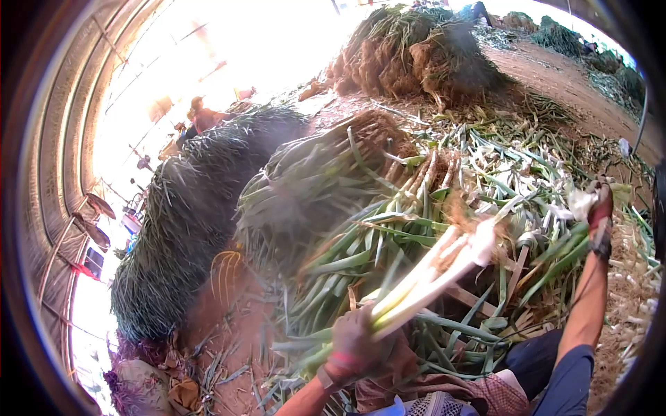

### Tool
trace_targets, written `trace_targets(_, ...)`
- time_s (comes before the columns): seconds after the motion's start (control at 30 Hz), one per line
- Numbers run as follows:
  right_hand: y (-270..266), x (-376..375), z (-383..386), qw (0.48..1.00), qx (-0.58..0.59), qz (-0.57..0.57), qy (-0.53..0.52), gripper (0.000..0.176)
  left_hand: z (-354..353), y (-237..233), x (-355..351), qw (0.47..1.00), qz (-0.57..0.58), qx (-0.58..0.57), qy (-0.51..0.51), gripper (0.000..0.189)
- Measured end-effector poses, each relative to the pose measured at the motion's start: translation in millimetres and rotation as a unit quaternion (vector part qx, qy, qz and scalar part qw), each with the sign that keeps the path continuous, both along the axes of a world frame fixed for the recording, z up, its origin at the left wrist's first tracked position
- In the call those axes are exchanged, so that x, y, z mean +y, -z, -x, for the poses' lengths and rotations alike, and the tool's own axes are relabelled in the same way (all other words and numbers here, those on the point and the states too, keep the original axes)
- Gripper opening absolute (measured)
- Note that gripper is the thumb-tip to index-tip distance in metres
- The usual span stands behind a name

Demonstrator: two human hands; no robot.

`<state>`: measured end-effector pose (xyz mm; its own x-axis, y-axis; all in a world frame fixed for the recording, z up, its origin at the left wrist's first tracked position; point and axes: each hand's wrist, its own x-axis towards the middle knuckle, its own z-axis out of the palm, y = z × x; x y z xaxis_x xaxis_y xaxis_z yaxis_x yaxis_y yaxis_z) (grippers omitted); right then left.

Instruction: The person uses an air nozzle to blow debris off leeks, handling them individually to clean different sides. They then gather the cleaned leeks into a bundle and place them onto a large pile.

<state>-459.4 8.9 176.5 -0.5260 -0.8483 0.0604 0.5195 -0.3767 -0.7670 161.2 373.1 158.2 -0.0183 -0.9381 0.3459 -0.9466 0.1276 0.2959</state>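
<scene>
My left hand [355,347], in a dark glove with a reddish cuff, is closed around a few long green onions [430,277]. Their white stems point up and right, blurred, with brown roots at the far ends, and the green leaves trail below my wrist. Out to the right, my gloved right hand [601,208] is closed on pale onion peelings [581,203]; its fingertips are hard to make out. Beneath and between my hands spreads a pile of loose green leaves and strippings [485,326]. A large bundle of green onions [319,187] with brown roots lies just beyond.
A long heap of green onions [187,208] stands to the left, and another root-covered heap [416,55] rises at the back. White stems [628,312] lie at the right edge. Another person [201,118] is behind the left heap. Bare earth [232,312] shows at left.
</scene>
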Motion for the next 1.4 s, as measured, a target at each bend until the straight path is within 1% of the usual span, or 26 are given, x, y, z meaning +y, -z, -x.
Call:
trace_targets(0.07,18,13,31,0.990,0.116,-0.060,-0.058,0.028,0,-6,-4,1.000,0.005,0.017,-0.005,0.070)
trace_targets(0.13,-52,139,-110,0.936,0.291,-0.122,-0.158,0.028,-1,-2,-6,0.999,-0.014,0.035,-0.036,0.071)
trace_targets(0.17,-33,168,-132,0.908,0.329,-0.129,-0.226,0.028,1,-2,-6,0.996,-0.030,0.065,-0.053,0.067)
trace_targets(0.2,25,177,-127,0.756,0.578,-0.019,-0.307,0.022,3,-4,-7,0.996,-0.032,0.064,-0.051,0.067)
trace_targets(0.23,71,183,-118,0.526,0.767,0.092,-0.357,0.017,5,-7,-9,0.994,-0.054,0.080,-0.056,0.066)
trace_targets(0.27,33,222,-170,0.536,0.660,-0.169,-0.498,0.022,7,-11,-11,0.990,-0.076,0.097,-0.063,0.065)
trace_targets(0.3,57,240,-188,0.529,0.620,-0.124,-0.566,0.041,9,-19,-12,0.986,-0.090,0.120,-0.066,0.069)
trace_targets(0.33,54,264,-204,0.467,0.601,-0.151,-0.631,0.055,12,-25,-14,0.986,-0.093,0.121,-0.065,0.069)
trace_targets(0.37,112,281,-205,0.459,0.558,-0.044,-0.690,0.059,15,-30,-15,0.986,-0.096,0.122,-0.067,0.072)
trace_targets(0.4,54,279,-226,0.262,0.640,-0.138,-0.709,0.058,17,-33,-15,0.985,-0.101,0.123,-0.068,0.076)
trace_targets(0.47,83,245,-197,0.337,0.680,-0.022,-0.651,0.054,13,-19,-17,0.987,-0.087,0.121,-0.064,0.081)
trace_targets(0.5,1,200,-205,0.278,0.778,-0.081,-0.557,0.048,9,-8,-18,0.989,-0.068,0.111,-0.065,0.081)
trace_targets(0.53,3,150,-184,0.212,0.936,0.108,-0.259,0.043,5,4,-18,0.991,-0.055,0.103,-0.065,0.080)
trace_targets(0.6,-52,79,-125,0.531,0.823,-0.199,0.027,0.065,-1,22,-19,0.995,-0.044,0.074,-0.057,0.076)
trace_targets(0.63,-123,111,-148,0.469,0.835,-0.190,0.215,0.073,0,21,-19,0.995,-0.044,0.072,-0.055,0.075)
trace_targets(0.7,-144,107,-135,0.623,0.722,-0.088,0.287,0.068,5,17,-20,0.994,-0.048,0.078,-0.059,0.076)
trace_targets(0.73,-143,119,-148,0.619,0.725,-0.095,0.287,0.068,6,12,-20,0.993,-0.055,0.083,-0.058,0.076)
trace_targets(0.8,-139,142,-170,0.718,0.682,-0.131,-0.051,0.055,6,13,-20,0.994,-0.061,0.076,-0.055,0.078)
trace_targets(0.93,-83,185,-240,0.691,0.649,-0.064,-0.312,0.052,11,10,-20,0.990,-0.088,0.080,-0.075,0.080)
trace_targets(1.03,-55,192,-277,0.674,0.671,-0.076,-0.302,0.058,8,12,-21,0.992,-0.079,0.072,-0.059,0.080)
trace_targets(1.1,-30,194,-300,0.634,0.727,-0.017,-0.263,0.047,8,12,-20,0.996,-0.045,0.067,-0.031,0.079)
trace_targets(1.23,-20,200,-353,0.654,0.717,-0.045,-0.236,0.039,4,12,-22,0.992,-0.073,0.103,-0.011,0.076)
trace_targets(1.3,-21,188,-358,0.632,0.746,-0.005,-0.210,0.030,3,9,-21,0.991,-0.075,0.107,-0.012,0.080)
trace_targets(1.33,-5,162,-341,0.641,0.759,0.072,-0.081,0.024,2,8,-19,0.990,-0.078,0.115,-0.014,0.083)
trace_targets(1.37,19,119,-313,0.690,0.720,0.056,0.048,0.021,0,8,-14,0.990,-0.082,0.116,-0.016,0.083)
trace_targets(1.4,-11,108,-277,0.779,0.625,-0.037,0.006,0.024,-1,7,-12,0.987,-0.084,0.134,-0.021,0.082)
